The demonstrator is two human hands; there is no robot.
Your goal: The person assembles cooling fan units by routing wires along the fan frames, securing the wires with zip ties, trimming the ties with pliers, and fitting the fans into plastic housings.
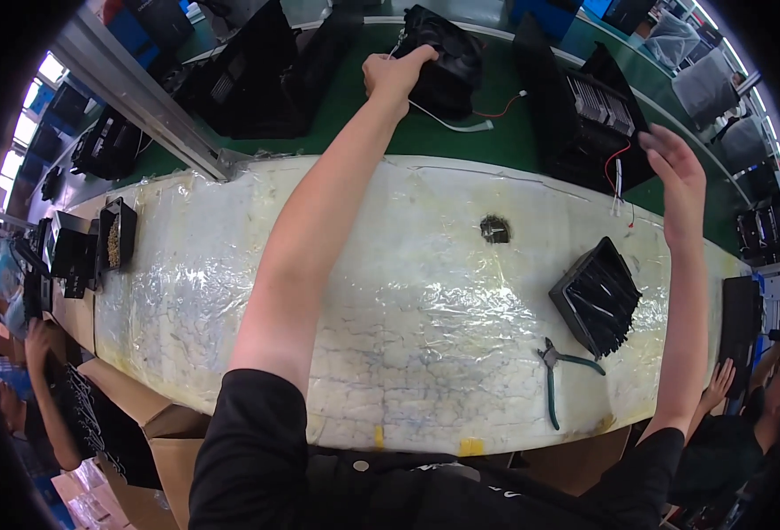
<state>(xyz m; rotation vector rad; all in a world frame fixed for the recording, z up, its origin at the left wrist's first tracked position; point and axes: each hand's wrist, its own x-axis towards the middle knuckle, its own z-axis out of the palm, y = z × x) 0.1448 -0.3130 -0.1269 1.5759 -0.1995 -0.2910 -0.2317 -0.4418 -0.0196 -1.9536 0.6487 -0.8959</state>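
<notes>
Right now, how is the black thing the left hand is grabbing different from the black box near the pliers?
The black part under the left hand sits on the green belt, trailing white and red wires. The black box lies tilted on the plastic-wrapped table, untouched, holding thin dark pieces, beside the green-handled pliers. Both are black.

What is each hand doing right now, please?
Left hand: closed on the black fan unit.
Right hand: open, fingers at the black chassis, gripping nothing visibly.

Workbench [425, 291] wrapped in glossy crinkled plastic film; conveyor belt [425, 137] matt green.
</notes>
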